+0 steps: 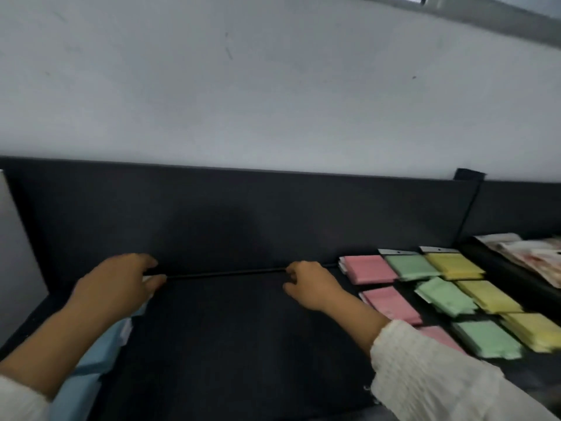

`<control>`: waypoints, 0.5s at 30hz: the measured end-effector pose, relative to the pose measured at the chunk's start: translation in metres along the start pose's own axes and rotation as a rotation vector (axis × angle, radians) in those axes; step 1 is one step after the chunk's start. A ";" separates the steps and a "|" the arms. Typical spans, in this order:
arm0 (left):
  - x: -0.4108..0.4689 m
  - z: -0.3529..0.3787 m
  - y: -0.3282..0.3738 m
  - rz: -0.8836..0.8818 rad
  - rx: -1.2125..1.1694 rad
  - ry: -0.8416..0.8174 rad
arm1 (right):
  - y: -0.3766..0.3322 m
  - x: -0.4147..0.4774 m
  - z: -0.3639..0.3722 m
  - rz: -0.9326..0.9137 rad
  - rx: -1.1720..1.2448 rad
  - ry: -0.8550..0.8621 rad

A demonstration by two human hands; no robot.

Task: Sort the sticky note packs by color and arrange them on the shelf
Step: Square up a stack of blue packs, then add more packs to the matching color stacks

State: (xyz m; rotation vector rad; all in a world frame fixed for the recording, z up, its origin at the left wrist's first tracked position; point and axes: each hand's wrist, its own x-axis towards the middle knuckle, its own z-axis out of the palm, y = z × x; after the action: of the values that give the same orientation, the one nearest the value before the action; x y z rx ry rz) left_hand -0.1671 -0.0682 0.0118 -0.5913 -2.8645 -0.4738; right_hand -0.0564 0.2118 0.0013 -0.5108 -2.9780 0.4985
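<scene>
On the black shelf, sticky note packs lie in columns by color at the right: pink packs, green packs and yellow packs, each column running from the back toward me. A column of blue packs lies at the left, mostly under my left forearm. My left hand is at the back of that column, and its thumb and fingers pinch the white top edge of the rearmost blue pack. My right hand rests on the shelf by the back edge, just left of the pink packs, fingers loosely curled and holding nothing.
A black back panel rises behind the shelf under a grey wall. A pale side panel stands at the left end. Beyond a black divider at the right lie white packages with red print.
</scene>
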 end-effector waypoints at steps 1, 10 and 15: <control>-0.005 0.002 0.020 0.034 -0.010 0.005 | 0.015 -0.006 -0.008 0.009 -0.013 0.008; -0.071 0.070 0.214 0.219 -0.237 -0.177 | 0.179 -0.084 -0.069 0.049 0.082 0.008; -0.102 0.119 0.299 0.178 -0.386 -0.280 | 0.234 -0.117 -0.075 -0.013 0.244 -0.099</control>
State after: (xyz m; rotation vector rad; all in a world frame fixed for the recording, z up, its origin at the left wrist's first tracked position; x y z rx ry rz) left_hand 0.0353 0.1966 -0.0417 -1.0411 -2.9503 -0.9960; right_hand 0.1365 0.4034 -0.0073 -0.4558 -2.9502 0.8956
